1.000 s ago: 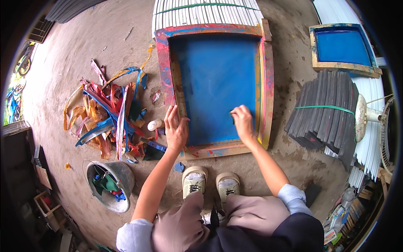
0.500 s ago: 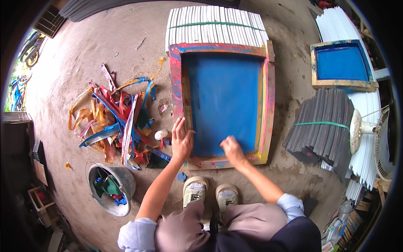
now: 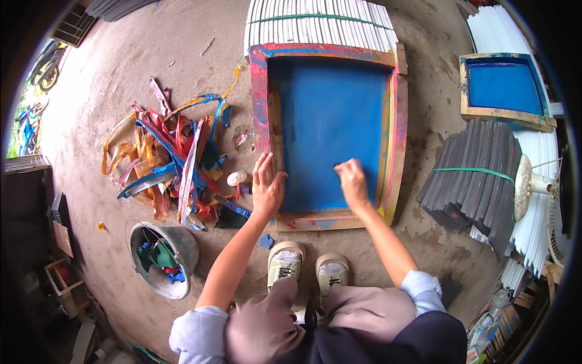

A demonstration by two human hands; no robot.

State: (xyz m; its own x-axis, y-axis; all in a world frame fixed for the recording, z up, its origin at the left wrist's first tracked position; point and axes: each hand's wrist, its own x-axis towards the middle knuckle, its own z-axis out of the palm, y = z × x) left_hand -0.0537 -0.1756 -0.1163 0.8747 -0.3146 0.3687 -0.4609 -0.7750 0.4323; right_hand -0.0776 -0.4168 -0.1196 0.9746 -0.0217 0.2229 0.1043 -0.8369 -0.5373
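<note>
Wooden frame [image 3: 260,97]: lies beyond the left hand [image 3: 268,185] and around the right hand [image 3: 353,182], long axis running away from the person, far end toward the white stack [image 3: 321,25].
Blue mesh [image 3: 333,115]: set within it, lengthwise the same way; right hand nearer its middle.
Left hand: fingers loosely spread on the left rail, near corner, grasping nothing.
Right hand: fingers pinched over the mesh's near half.
Dark piece [image 3: 337,170]: between those fingertips, perhaps cloth; too small to tell.
</note>
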